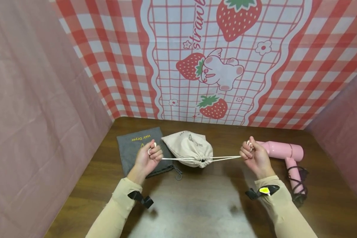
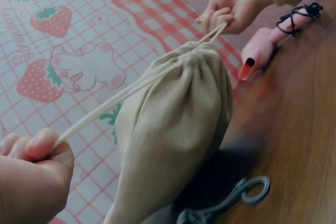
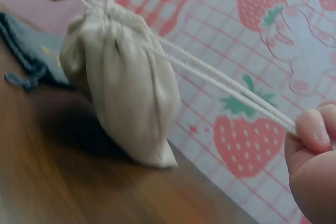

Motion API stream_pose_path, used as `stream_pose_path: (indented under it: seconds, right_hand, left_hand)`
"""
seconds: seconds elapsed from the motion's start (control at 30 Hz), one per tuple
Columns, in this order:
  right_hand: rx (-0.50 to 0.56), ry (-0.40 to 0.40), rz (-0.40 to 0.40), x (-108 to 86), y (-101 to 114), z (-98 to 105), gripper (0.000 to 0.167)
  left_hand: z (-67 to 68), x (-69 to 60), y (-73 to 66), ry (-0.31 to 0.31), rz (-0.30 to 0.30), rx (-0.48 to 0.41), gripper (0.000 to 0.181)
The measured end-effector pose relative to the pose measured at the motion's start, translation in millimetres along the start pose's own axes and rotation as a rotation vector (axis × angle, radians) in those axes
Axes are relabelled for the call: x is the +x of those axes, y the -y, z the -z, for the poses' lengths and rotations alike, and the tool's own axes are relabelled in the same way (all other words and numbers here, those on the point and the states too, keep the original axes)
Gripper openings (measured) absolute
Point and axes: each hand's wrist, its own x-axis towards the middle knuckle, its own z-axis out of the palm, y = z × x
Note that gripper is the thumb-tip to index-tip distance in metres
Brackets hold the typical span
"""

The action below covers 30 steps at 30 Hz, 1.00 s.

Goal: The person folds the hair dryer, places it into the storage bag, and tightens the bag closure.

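A cream drawstring bag (image 1: 193, 147) hangs between both hands, its mouth gathered nearly closed. The left hand (image 1: 148, 155) grips the white cord (image 1: 177, 159) on one side, with a loop showing around its fingers. On the opposite side, the right hand (image 1: 254, 157) grips the other cord ends (image 1: 226, 158), also looped over the fingers. Both cords are stretched taut and roughly level. In the right wrist view the bag (image 3: 126, 87) looks full and rounded, its lower corner near the table. What is inside it cannot be seen.
On the left lies a flat grey pouch (image 1: 126, 148) with yellow "Hair Dryer" lettering and a grey drawstring (image 1: 178, 173). To the right, a pink hair dryer (image 1: 281, 150) lies on the brown table (image 1: 196, 205), its dark cable wrapped around the handle. A strawberry-print cloth (image 1: 131, 66) hangs behind.
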Motion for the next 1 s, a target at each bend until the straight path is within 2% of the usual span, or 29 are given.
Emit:
stream_pose_path:
  seconds: [0.1, 0.23, 0.37, 0.5, 0.63, 0.77, 0.83, 0.93, 1.0]
  right_hand:
    - [-0.039, 0.003, 0.014, -4.6, 6.2, 1.2, 0.060]
    - [-0.148, -0.012, 0.017, -7.5, 11.1, -2.2, 0.051]
    - [-0.267, -0.034, 0.016, -8.5, 13.4, -5.8, 0.051]
    - [-0.380, -0.086, 0.012, -11.3, 17.2, -7.4, 0.051]
    - [-0.452, -0.122, 0.028, -15.7, 27.2, -9.5, 0.053]
    - [-0.500, -0.127, 0.044, -18.0, 41.1, -13.9, 0.051]
    - [-0.536, -0.161, 0.060, -20.3, 47.3, -16.9, 0.050]
    - [-0.636, -0.277, 0.127, -25.8, 53.0, -22.0, 0.046]
    - [-0.716, -0.402, 0.211, -33.0, 57.0, -27.3, 0.043]
  left_hand:
    - [0.7, -3.6, -7.6, -0.048, 0.000, 0.031, 0.052]
    - [-2.0, -2.2, -15.4, -0.102, 0.004, 0.055, 0.049]
    - [-2.1, 0.0, -15.6, -0.164, 0.022, 0.081, 0.048]
    - [-0.1, 5.7, -7.9, -0.224, 0.023, 0.221, 0.046]
    - [-0.8, 20.1, 3.1, -0.234, 0.027, 0.377, 0.041]
    - [-5.3, 38.2, 14.4, -0.241, 0.021, 0.467, 0.036]
    - [-8.3, 47.3, 20.2, -0.245, 0.022, 0.487, 0.036]
    - [-13.7, 60.4, 29.2, -0.244, 0.025, 0.518, 0.035]
    - [-19.3, 72.0, 38.0, -0.230, 0.029, 0.538, 0.036]
